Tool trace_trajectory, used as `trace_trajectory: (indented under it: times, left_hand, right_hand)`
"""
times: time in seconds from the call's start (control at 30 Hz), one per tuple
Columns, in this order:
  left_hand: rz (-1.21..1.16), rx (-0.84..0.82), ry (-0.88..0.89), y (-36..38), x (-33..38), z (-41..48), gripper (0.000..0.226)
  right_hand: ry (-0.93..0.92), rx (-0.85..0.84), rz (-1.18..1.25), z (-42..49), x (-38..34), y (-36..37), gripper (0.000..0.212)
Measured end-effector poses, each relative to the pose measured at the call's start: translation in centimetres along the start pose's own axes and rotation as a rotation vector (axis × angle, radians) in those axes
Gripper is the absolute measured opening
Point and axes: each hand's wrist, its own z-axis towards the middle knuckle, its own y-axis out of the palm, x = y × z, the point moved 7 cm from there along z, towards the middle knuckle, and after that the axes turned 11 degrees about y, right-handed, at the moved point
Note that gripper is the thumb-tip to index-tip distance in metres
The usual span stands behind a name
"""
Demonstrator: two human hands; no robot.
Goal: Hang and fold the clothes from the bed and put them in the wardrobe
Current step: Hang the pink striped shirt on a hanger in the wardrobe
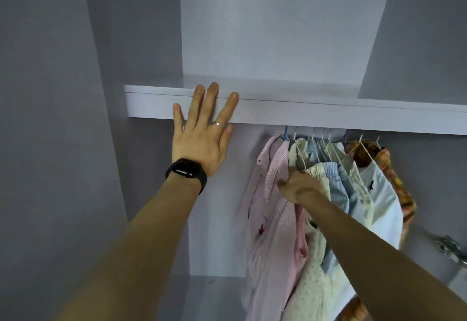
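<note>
I look into the pale grey wardrobe. My left hand (202, 131), wearing a black watch and a ring, lies flat with straight fingers against the front edge of the shelf (328, 113). Under the shelf several garments hang on white and blue hangers (326, 143): a pink striped shirt (273, 194), cream pieces (316, 270), light blue ones (379, 194) and an orange checked one (404, 194). My right hand (300, 186) reaches in among them, fingers curled round the cream fabric beside the pink shirt. The rail is hidden behind the shelf edge.
The wardrobe's left wall (63, 118) stands close by my left arm. Above the shelf is an upper compartment (278, 30) with nothing showing in it. A metal door hinge (449, 247) shows at the right edge. Free hanging room lies left of the pink shirt.
</note>
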Motion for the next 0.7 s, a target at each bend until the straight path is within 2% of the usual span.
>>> trace_trajectory:
  times: [0.13,0.27,0.4,0.47,0.53,0.7]
  left_hand:
    - [-0.043,-0.154,-0.058,-0.9,0.7,0.0,0.080]
    - [-0.156,-0.358,-0.169,-3.0,2.4,0.5,0.099]
    - [-0.394,-0.505,-0.331,-4.2,5.1,-1.9,0.089]
    - [-0.558,-0.587,-0.386,-4.6,8.7,-4.5,0.083]
    - [-0.662,-0.629,-0.350,-5.4,13.3,-7.7,0.078]
    - [-0.708,-0.727,0.049,-8.0,24.9,-14.6,0.071]
  right_hand:
    - [-0.059,-0.103,0.009,-3.6,1.1,-1.7,0.057]
    - [-0.115,-0.140,0.150,-8.9,2.3,-5.9,0.053]
    - [-0.172,-0.044,0.338,-16.0,4.7,-10.1,0.046]
    - [-0.192,0.044,0.424,-19.8,7.0,-11.9,0.039]
    - [-0.186,0.144,0.458,-23.8,9.7,-12.8,0.033]
    - [-0.082,0.336,0.454,-33.4,18.3,-11.9,0.030]
